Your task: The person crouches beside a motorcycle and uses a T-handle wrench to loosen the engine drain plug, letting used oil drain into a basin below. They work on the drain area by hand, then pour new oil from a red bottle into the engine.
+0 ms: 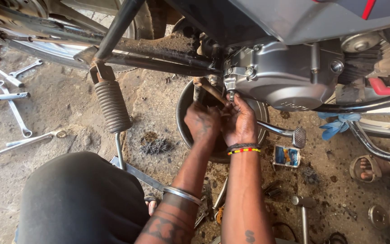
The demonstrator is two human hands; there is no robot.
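Position: kneeling beside a motorcycle on a dirt floor, my dark-trousered knee (80, 199) at lower left.
Left hand: my left hand (202, 123) is raised under the engine, fingers curled around a small part that I cannot identify; the fingertips are hidden, so I cannot tell how tightly it is closed.
Right hand: my right hand (240, 121) touches the left hand, fingers bent upward and pinched at the drain fitting (231, 94) on the underside of the engine; the fingers appear closed on it, but the contact point is too dark to confirm.
Engine case: grey engine cover (290, 77) directly above both hands.
Basin: round dark metal basin (187, 108) on the ground beneath the hands, mostly hidden by them.
Brake pedal: chrome lever with a ridged pad (299, 136), just right of my right wrist.
Footrest: ribbed rubber footrest (113, 106) hanging from the frame, left of the basin.
Wrist items: beaded bracelets (243, 148) on my right wrist; metal bangles (182, 194) on my left forearm.
Tools: several spanners (15, 113) lying on the ground at far left, well apart from my hands; hammer (303, 205) near the bottom edge.
Other items: small printed packet (287, 156) on the ground below the pedal; blue rag (337, 125) tied on the frame at right.
Bystander: sandalled feet (371, 168) of another person at far right.
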